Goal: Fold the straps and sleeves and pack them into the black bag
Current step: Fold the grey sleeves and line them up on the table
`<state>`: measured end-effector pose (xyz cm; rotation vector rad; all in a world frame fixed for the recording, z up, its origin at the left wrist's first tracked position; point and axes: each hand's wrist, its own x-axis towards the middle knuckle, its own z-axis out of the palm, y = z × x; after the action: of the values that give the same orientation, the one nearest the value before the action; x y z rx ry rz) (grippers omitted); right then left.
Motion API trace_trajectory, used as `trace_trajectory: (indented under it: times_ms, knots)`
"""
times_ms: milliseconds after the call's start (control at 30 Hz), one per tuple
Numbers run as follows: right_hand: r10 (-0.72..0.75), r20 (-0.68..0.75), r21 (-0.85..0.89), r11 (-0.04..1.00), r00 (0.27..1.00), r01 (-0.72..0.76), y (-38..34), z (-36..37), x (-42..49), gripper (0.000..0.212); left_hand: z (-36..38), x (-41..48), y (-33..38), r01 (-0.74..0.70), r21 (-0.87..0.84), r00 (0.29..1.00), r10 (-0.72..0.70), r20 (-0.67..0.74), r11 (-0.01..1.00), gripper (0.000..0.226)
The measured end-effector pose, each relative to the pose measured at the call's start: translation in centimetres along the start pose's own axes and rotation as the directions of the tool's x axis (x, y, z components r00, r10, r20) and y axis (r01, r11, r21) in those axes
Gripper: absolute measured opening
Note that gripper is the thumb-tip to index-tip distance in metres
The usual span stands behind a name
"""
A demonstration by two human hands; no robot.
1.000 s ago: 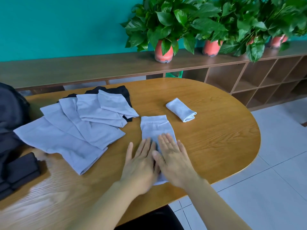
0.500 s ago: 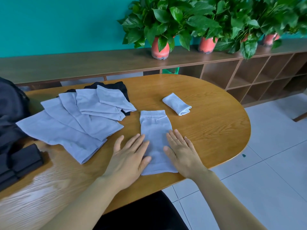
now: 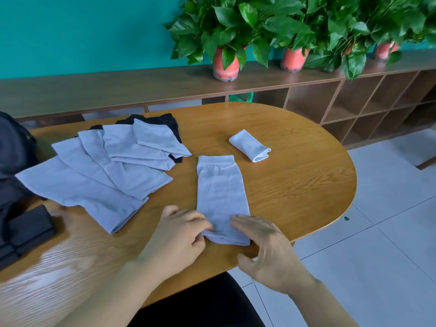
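Now the left hand [image 3: 179, 234] pinches the near left corner of the flat sleeve [image 3: 219, 192], fingers curled on its hem, likely to lift that end for a fold. The right hand [image 3: 264, 246] is spread, fingers fairly straight, touching the near right corner without gripping. The sleeve lies lengthwise on the counter [image 3: 295, 185], its near end close to the edge. Bare wood beyond its cuff gives room. The folded sleeve [image 3: 250, 148] sits apart, with the pile [image 3: 101, 171] and bag [image 3: 14, 147] on the left.
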<state>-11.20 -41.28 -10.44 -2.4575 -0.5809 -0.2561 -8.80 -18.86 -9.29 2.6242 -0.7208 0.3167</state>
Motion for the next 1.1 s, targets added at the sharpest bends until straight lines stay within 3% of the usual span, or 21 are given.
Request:
trace_trajectory:
  times_ms: [133,200,300,467,567,767,933,1100]
  knots:
    - [0.202,-0.113,0.181,0.967,0.973,-0.18,-0.3,0.2,1.5,0.024,-0.1,0.8,0.4,0.218,-0.293,0.967,-0.247,-0.065,0.931,0.012]
    - [0.348,-0.136,0.254,0.917,0.928,-0.307,-0.4,0.0,2.9,0.007,0.0,1.8,0.3,0.249,-0.31,0.954,-0.288,-0.085,0.918,0.021]
    - [0.489,-0.103,0.298,0.846,0.866,-0.442,-0.2,-0.1,5.0,0.033,0.6,3.3,-0.5,0.348,-0.274,0.926,-0.375,-0.051,0.897,0.036]
    - [0.565,-0.13,0.138,0.824,0.815,-0.549,0.4,0.4,7.0,0.036,1.5,4.6,-0.7,0.477,-0.168,0.87,-0.49,-0.046,0.863,0.044]
    - [0.579,-0.167,0.038,0.812,0.798,-0.582,0.5,0.8,7.5,0.035,1.6,5.2,-0.3,0.531,0.001,0.846,-0.53,-0.059,0.848,0.042]
    - [0.512,-0.181,-0.221,0.811,0.84,-0.542,0.2,0.9,7.9,0.033,1.5,5.7,0.3,0.508,0.252,0.861,-0.494,-0.121,0.823,0.031]
    - [0.423,-0.165,-0.417,0.789,0.891,-0.452,0.6,0.3,7.6,0.039,2.4,5.1,-1.2,0.335,0.229,0.932,-0.287,-0.221,0.914,0.026]
    - [0.426,-0.173,-0.35,0.817,0.888,-0.459,0.9,-0.1,7.3,0.039,2.5,4.4,-1.3,0.299,0.163,0.934,-0.254,-0.251,0.94,0.022]
